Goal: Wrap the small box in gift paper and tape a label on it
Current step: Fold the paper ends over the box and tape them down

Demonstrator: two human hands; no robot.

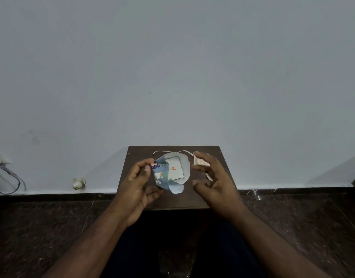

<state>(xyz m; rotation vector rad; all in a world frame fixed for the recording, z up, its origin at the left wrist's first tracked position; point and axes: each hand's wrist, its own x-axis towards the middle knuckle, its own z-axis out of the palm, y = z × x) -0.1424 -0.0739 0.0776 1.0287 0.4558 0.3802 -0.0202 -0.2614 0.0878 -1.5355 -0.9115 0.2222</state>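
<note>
Nearest the camera, two bare forearms are reaching out over the dark floor (52, 227) toward a small dark table (222, 157) set against a pale wall (172, 67).

The left hand (139, 182) is pinching the left edge of the gift paper (160, 173) between thumb and fingers, lifting that printed side up and over. The right hand (212, 177) is hovering just right of the paper with fingers loosely spread, holding nothing as far as the view shows.

The small box (175, 167), white with a red mark, is lying in the middle of the paper on the table, its top still mostly uncovered. The paper's edges are looking rough and rounded rather than square.

Just beyond the right hand's fingers, a small pale slip (199, 161), probably the label, is lying on the table; farther back a thin curled strip (162, 152) is resting near the far edge.

The wrapping seems to be at its first fold. Next, the left flap likely needs laying flat across the box while the right hand brings the opposite side over, keeping the box from sliding.
</note>
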